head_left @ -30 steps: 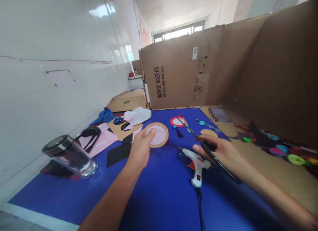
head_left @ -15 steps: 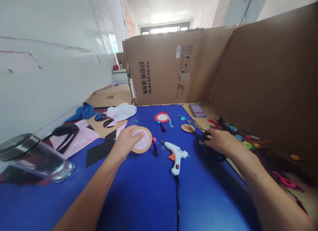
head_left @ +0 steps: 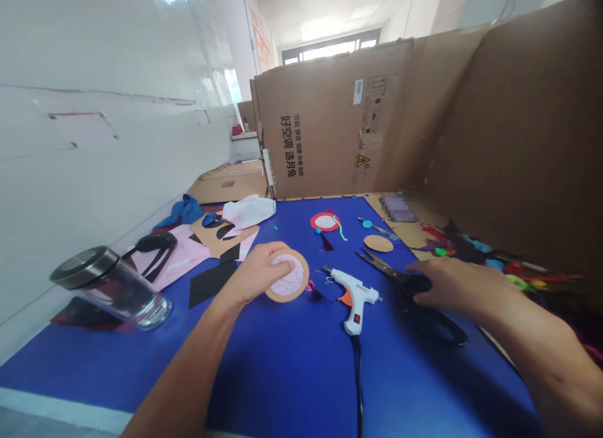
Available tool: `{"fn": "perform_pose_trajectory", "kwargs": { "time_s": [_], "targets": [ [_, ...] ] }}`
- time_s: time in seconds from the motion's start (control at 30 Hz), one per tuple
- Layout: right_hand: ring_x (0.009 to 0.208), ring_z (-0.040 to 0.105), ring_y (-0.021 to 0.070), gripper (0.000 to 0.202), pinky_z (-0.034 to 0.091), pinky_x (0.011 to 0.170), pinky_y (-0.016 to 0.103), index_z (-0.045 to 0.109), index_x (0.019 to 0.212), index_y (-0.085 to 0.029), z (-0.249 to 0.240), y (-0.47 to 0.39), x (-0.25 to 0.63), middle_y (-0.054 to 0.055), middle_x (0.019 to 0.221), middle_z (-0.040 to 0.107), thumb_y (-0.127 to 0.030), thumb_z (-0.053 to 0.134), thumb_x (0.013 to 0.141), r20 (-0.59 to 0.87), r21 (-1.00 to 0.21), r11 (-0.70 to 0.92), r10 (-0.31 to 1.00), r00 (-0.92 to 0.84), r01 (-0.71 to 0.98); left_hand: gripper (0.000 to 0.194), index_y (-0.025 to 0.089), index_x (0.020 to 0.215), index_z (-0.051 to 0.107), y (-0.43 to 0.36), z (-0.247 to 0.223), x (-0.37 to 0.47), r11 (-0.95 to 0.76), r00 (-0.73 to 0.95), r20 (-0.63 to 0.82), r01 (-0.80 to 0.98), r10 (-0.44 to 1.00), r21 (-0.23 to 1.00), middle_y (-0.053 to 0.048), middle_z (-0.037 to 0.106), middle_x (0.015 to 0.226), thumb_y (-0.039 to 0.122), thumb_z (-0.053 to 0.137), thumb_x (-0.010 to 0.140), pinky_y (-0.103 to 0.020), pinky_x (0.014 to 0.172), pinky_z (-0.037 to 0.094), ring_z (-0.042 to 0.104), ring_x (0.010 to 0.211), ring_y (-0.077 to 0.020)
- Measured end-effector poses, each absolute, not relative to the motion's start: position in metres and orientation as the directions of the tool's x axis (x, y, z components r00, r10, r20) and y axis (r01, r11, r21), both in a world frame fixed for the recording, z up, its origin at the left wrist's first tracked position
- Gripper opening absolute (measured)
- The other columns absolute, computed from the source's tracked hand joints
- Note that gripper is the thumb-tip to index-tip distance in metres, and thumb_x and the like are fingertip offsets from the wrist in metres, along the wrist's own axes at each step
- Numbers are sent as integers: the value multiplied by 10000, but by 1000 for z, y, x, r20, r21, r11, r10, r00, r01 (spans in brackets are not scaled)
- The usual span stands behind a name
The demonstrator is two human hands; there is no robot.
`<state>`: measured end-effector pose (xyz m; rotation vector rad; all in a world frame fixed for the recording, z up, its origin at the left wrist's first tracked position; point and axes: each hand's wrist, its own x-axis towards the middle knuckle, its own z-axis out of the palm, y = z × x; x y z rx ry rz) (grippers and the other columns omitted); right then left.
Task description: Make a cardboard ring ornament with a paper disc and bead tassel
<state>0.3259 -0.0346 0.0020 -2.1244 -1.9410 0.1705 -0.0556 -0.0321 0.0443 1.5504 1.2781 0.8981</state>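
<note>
My left hand (head_left: 264,271) pinches a round brown cardboard disc (head_left: 301,284) with a pale, line-marked centre. A pink bead (head_left: 309,286) and a dark tassel (head_left: 320,295) show at the disc's right edge. On the right, my right hand (head_left: 443,284) is closed around black-handled scissors (head_left: 436,325), whose blades are parted and point up and left. Between the hands a white hot glue gun (head_left: 353,293) with an orange trigger lies on its side. Beyond it are a red-rimmed white disc (head_left: 325,222) with a tassel and a plain brown disc (head_left: 378,243).
A glass bottle (head_left: 117,290) stands at left, near black paper (head_left: 210,284), cut cardboard (head_left: 226,232) and white cloth (head_left: 249,210). Smaller scissors (head_left: 386,230) lie behind the brown disc. Colourful craft bits (head_left: 513,278) line the right. Cardboard walls (head_left: 330,130) enclose the back and right.
My right hand has drawn the scissors nearer and to the right, and their black handles now show. My left hand still holds the disc. The view has shifted, with things appearing farther right.
</note>
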Motion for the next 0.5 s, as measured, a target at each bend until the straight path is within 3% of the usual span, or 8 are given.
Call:
{"fn": "perform_pose_trajectory", "kwargs": {
  "time_s": [0.03,0.07,0.1,0.17,0.2,0.27,0.4,0.5],
  "targets": [
    [1004,782,427,359,464,714,425,901,1077,-300,11,-37,321,167,1112,852,-229,886,725,32,-201,-113,992,122,973,183,214,834,740,-33,46,-55,-61,214,-13,334,977,941,-24,746,764,356,815,745,-257,566,461,676,638,-186],
    [1004,778,427,329,475,726,435,893,1144,-293,19,-40,314,163,1129,850,-328,852,819,50,-214,-118,990,132,970,187,213,835,740,-34,47,-55,-73,231,-10,348,973,934,-21,745,765,354,818,739,-255,568,461,673,641,-184],
    [963,777,407,344,487,726,434,879,1206,-304,27,-43,303,146,1089,853,-401,813,882,85,-299,-97,988,128,949,190,211,837,744,-35,49,-55,-90,248,-3,362,969,928,-20,747,769,353,821,736,-255,574,465,670,645,-183],
    [906,768,322,384,524,762,402,847,1292,-301,39,-48,275,102,1035,850,-490,722,982,207,-584,158,977,-42,796,186,204,844,761,-38,53,-54,-123,281,8,396,960,910,-23,757,779,348,820,742,-256,591,478,670,654,-181],
    [878,758,298,379,536,761,386,854,1263,-290,44,-50,259,91,1019,846,-500,739,968,243,-690,267,961,-132,673,181,201,850,776,-40,54,-53,-137,295,9,415,955,899,-28,767,787,344,816,747,-259,598,485,675,659,-184],
    [881,747,265,365,533,748,350,853,1251,-295,51,-53,225,68,1033,847,-462,794,932,292,-775,386,921,-258,500,176,197,867,809,-44,58,-51,-151,321,1,446,947,882,-41,788,807,336,800,759,-266,609,499,695,679,-200],
    [779,701,212,183,446,658,305,851,1073,-261,57,-54,179,37,922,837,-275,782,905,192,-776,419,870,-455,473,170,203,860,837,-49,63,-47,-149,340,-9,436,940,888,-48,806,815,337,800,762,-275,616,513,729,714,-228],
    [712,639,185,102,376,613,287,779,865,-230,48,-48,172,7,747,756,-301,732,923,146,-830,373,863,-483,415,169,205,850,832,-48,63,-48,-157,326,21,396,945,905,-33,793,796,334,836,740,-274,636,516,717,709,-217]
  ]
}}
